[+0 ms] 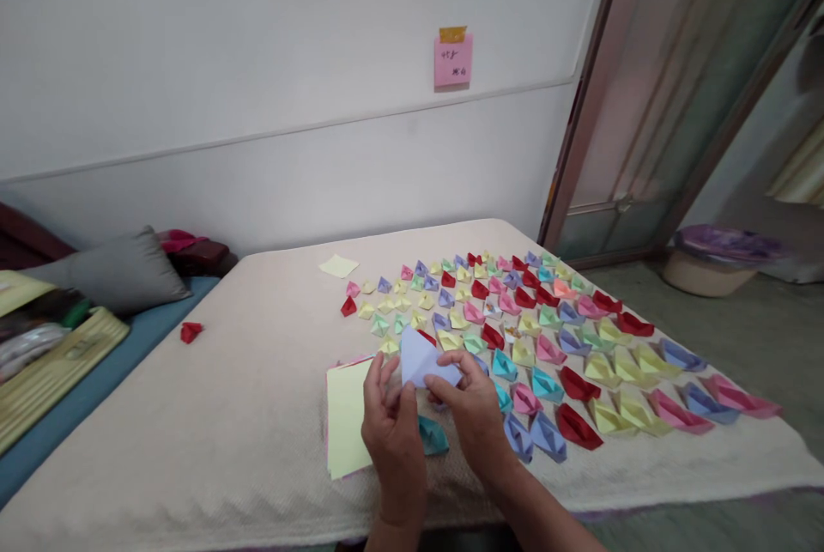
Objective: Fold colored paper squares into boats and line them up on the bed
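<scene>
A lavender sheet of folded paper [418, 356] is held up over the cloth-covered table, its pointed corner upward. My left hand [394, 415] pinches its lower left edge between thumb and fingers. On the other side, my right hand [469, 397] grips the right part, thumb in front and fingers behind. Beneath my hands lies a teal paper boat [433, 436], partly covered. Beside my left hand is a stack of square paper [348, 423] with a pale yellow sheet on top.
Rows of colored paper boats [547, 346] cover the table's right side. A loose yellow sheet [338, 266] lies near the back, and a red folded paper piece [190, 331] at left. A grey pillow [122, 269] stands far left; a lined bin [714, 258] is on the floor at right.
</scene>
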A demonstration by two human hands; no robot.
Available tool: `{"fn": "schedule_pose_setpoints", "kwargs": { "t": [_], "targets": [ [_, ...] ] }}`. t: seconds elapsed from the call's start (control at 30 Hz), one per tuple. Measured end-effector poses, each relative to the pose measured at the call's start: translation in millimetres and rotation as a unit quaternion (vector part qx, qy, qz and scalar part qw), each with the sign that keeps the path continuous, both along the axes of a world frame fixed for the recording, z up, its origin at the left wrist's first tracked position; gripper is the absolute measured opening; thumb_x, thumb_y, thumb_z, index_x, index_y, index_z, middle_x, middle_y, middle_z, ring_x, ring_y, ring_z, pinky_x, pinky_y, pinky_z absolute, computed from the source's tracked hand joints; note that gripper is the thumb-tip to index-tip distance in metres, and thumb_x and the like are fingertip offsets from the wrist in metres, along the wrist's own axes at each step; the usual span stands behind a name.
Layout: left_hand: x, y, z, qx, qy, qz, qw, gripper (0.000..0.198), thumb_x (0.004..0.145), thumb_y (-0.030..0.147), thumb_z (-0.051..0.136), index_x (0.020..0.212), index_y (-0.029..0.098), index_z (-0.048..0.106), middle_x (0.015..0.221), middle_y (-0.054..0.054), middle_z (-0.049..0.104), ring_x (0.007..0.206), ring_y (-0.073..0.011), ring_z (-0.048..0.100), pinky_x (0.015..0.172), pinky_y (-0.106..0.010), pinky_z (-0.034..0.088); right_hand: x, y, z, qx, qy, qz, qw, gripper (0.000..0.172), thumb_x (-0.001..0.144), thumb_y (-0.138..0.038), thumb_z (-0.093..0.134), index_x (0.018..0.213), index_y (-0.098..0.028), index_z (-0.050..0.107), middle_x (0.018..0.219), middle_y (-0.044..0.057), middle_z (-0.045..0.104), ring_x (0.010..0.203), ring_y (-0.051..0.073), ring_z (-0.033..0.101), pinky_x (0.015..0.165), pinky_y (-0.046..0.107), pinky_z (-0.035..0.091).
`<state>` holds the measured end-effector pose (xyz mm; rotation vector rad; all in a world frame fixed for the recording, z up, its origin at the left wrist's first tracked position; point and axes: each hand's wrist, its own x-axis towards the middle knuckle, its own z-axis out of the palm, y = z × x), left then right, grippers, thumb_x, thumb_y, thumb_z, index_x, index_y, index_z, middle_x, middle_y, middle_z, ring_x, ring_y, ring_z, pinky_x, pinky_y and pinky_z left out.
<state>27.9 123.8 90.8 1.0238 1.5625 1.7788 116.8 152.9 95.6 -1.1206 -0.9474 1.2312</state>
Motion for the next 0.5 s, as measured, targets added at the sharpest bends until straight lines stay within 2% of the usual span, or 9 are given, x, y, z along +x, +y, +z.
{"fn": "schedule_pose_setpoints", "kwargs": {
  "t": [0.1, 0.17, 0.23, 0.3, 0.4, 0.5],
  "targets": [
    [-1, 5, 0.3, -0.01, -0.084, -0.022, 0.996, 0.061, 0.076, 0.023, 0.061, 0.133, 0.025, 0.038, 0.13, -0.013, 0.054, 0.089, -0.0174, 0.067, 0.076, -0.028, 0.053, 1, 3, 2.1, -0.005, 0.036, -0.004, 0.999, 0.044, 0.061, -0.021, 0.07, 0.1, -0.021, 0.05, 0.053, -0.009, 0.057, 0.047, 0.011, 0.05, 0.046, 0.02, 0.04],
    [-3, 7, 0.5, -0.03, -0.132, -0.055, 0.989, 0.06, 0.073, 0.02, 0.063, 0.129, 0.022, 0.041, 0.123, -0.012, 0.059, 0.09, -0.0183, 0.066, 0.076, -0.029, 0.052, 3, 5, 3.3, -0.011, 0.063, -0.003, 0.998, 0.049, 0.06, -0.02, 0.07, 0.104, -0.021, 0.049, 0.056, -0.008, 0.058, 0.047, 0.011, 0.05, 0.046, 0.02, 0.04],
    [-4, 8, 1.1, -0.052, -0.148, -0.099, 0.983, 0.045, 0.072, 0.019, 0.064, 0.115, 0.018, 0.053, 0.108, -0.009, 0.067, 0.088, -0.0189, 0.066, 0.076, -0.028, 0.052, 5, 7, 3.1, -0.013, 0.084, -0.001, 0.996, 0.048, 0.06, -0.02, 0.07, 0.104, -0.021, 0.049, 0.057, -0.008, 0.058, 0.047, 0.01, 0.05, 0.045, 0.02, 0.038],
    [-5, 8, 1.5, -0.072, -0.136, -0.142, 0.978, 0.025, 0.072, 0.02, 0.063, 0.097, 0.015, 0.061, 0.087, -0.005, 0.07, 0.077, -0.0175, 0.066, 0.07, -0.027, 0.051, 7, 8, 1.3, -0.01, 0.095, 0.003, 0.995, 0.045, 0.061, -0.021, 0.07, 0.101, -0.021, 0.05, 0.056, -0.008, 0.057, 0.047, 0.01, 0.049, 0.045, 0.02, 0.037],
    [-6, 7, 0.2, -0.079, -0.124, -0.166, 0.975, 0.009, 0.072, 0.02, 0.063, 0.08, 0.015, 0.061, 0.066, 0.002, 0.065, 0.063, -0.0131, 0.059, 0.062, -0.023, 0.047, 9, 11, -2.8, -0.008, 0.099, 0.015, 0.995, 0.04, 0.06, -0.022, 0.071, 0.096, -0.02, 0.053, 0.055, -0.008, 0.055, 0.046, 0.01, 0.048, 0.045, 0.02, 0.035],
    [-8, 7, -2.5, -0.068, -0.144, -0.173, 0.972, 0.005, 0.071, 0.018, 0.063, 0.072, 0.016, 0.059, 0.063, 0.005, 0.06, 0.062, -0.011, 0.055, 0.063, -0.022, 0.045, 9, 11, -4.5, -0.007, 0.109, 0.034, 0.993, 0.037, 0.059, -0.023, 0.073, 0.091, -0.019, 0.053, 0.059, -0.006, 0.057, 0.048, 0.01, 0.049, 0.045, 0.021, 0.036]
  ]
}}
